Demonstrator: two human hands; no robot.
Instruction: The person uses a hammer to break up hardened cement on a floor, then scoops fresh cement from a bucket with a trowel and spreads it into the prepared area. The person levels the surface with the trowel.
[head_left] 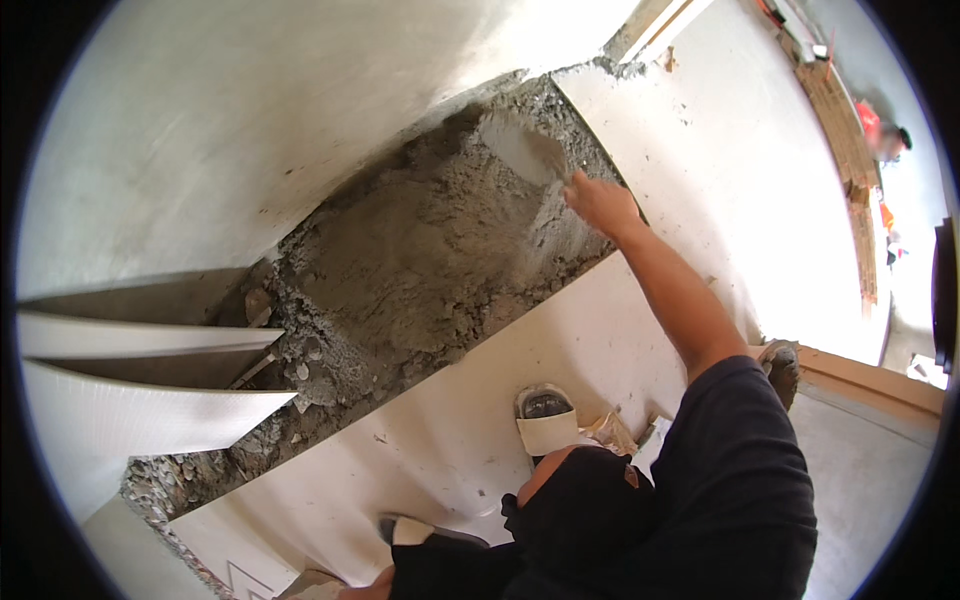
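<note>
The trowel (520,148) is a flat metal blade, grey and smeared all over with wet mortar, so it looks almost the same colour as the stuff under it. Its long side runs from the upper left down to the lower right — the far tip points up and left toward the white wall (250,120), and the near end goes into the right hand (600,203). The right hand is shut tight around the handle, and the handle itself is hidden inside the fist. The blade lies low and flat on the mortar bed (420,260), at the top end of it, close to the corner where the wall meets the pale floor tiles (720,170). The mortar is a grey, lumpy strip — rough and crumbly along its edges — between the wall and the tiles. The left hand (375,583) is down at the bottom edge, by the person's knee; only a bit of it shows, so I cannot tell if it is open or holding something. A cup-like container (545,417) sits on the tile near the knee.
</note>
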